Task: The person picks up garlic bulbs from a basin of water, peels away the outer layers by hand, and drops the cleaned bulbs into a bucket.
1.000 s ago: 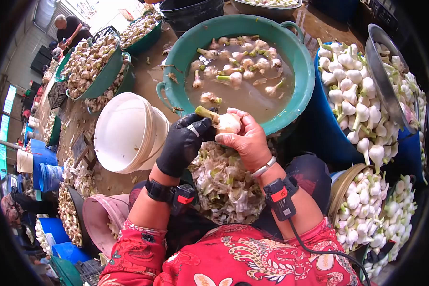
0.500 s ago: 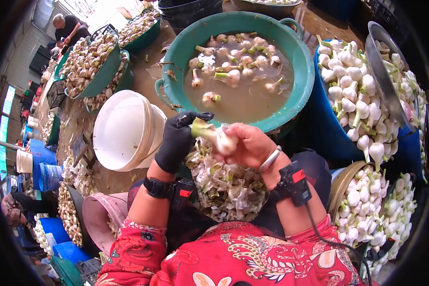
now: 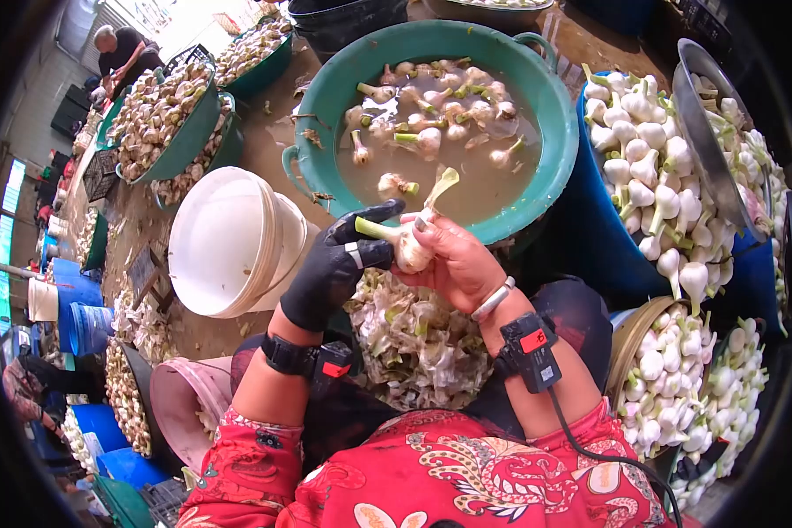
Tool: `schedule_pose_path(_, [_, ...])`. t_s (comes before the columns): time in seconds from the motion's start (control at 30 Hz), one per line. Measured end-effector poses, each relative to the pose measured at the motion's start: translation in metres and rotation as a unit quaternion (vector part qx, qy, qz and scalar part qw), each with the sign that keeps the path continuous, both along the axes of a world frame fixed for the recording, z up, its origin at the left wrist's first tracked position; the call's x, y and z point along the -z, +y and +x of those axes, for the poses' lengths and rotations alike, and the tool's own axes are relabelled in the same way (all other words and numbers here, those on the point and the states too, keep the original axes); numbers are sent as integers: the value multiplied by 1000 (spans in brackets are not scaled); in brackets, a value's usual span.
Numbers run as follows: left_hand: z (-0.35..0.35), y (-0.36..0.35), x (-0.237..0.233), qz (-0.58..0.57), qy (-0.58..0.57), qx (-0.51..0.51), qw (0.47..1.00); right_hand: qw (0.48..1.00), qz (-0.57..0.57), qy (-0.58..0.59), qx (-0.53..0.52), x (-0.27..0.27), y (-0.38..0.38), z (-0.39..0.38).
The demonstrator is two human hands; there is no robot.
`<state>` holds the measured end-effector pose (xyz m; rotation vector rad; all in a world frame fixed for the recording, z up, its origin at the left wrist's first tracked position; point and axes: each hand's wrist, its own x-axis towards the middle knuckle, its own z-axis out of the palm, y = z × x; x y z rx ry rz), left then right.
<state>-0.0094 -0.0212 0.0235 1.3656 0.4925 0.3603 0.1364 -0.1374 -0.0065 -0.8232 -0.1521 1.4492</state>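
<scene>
Garlic bulb [image 3: 412, 253] pinched between thumb and fingers of the bare right hand [image 3: 463, 268], beneath an upright pale peel [image 3: 443, 185]; the black-gloved left hand [image 3: 330, 268] curls its fingers around the green stem [image 3: 374, 230]. At 12 o'clock, a green tub [image 3: 561, 132] holds murky water [image 3: 475, 187] (loose bulbs [image 3: 429, 142] bob there). Peelings [image 3: 418, 348] heap at 6 o'clock, a white bucket [image 3: 213, 242] tilts at 9, and a blue container [image 3: 605, 231] of white bulbs [image 3: 666, 204] stands between 2 and 3
</scene>
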Motion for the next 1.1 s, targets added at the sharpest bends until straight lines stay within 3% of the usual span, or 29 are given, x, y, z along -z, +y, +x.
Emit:
schedule_pose_path(0.1, [5,1,4,-40,13,-34,999,994,-20,-90,57,11,4,-2])
schedule_pose_path(0.13, [4,6,8,-31,18,-43,998,957,32,-244,151,15,7,-6])
schedule_pose_path(0.17, [3,9,10,-23,24,-53,998,958,32,-243,150,17,5,-5])
schedule_pose_path(0.2, [3,9,7,-22,0,-61,998,888,72,-410,193,11,2,-4])
schedule_pose_path(0.23, [3,9,7,-21,0,-63,998,786,112,-563,229,6,0,-2])
schedule_pose_path(0.3, [1,11,7,-19,-5,-94,995,791,100,-580,169,1,-10,-3])
schedule_pose_path(0.4, [-2,16,3,-48,-24,-132,990,739,192,-643,-58,7,-20,-11])
schedule_pose_path(0.43, [-2,17,1,-75,-42,-157,984,744,147,-624,-192,17,-20,-17])
schedule_pose_path(0.5, [-3,17,1,-106,-49,-133,984,710,89,-648,-260,21,-25,-24])
schedule_pose_path(0.53, [-2,15,1,-63,-48,-125,989,688,59,-679,-251,14,-23,-20])
schedule_pose_path(0.57, [-3,12,2,-22,-47,-118,992,739,27,-645,-195,13,-18,-16])
schedule_pose_path(0.63, [0,9,-1,13,-35,-98,995,766,1,-638,81,-4,-15,-9])
schedule_pose_path(0.67, [2,6,-3,66,-15,-91,994,765,-2,-639,81,-10,-12,-8])
schedule_pose_path(0.73, [5,2,0,121,-4,-69,990,779,41,-598,183,-15,-9,-7])
schedule_pose_path(0.83, [9,-1,0,193,7,-32,981,752,51,-637,163,-3,-6,-5])
schedule_pose_path(0.9, [12,-2,3,180,-10,-37,983,736,43,-657,154,-2,-6,-4])
schedule_pose_path(0.97, [13,-2,1,297,10,-25,954,717,41,-675,170,2,-6,-5])
schedule_pose_path(1.1, [15,-6,1,322,10,-28,946,723,35,-672,159,4,-5,-5])
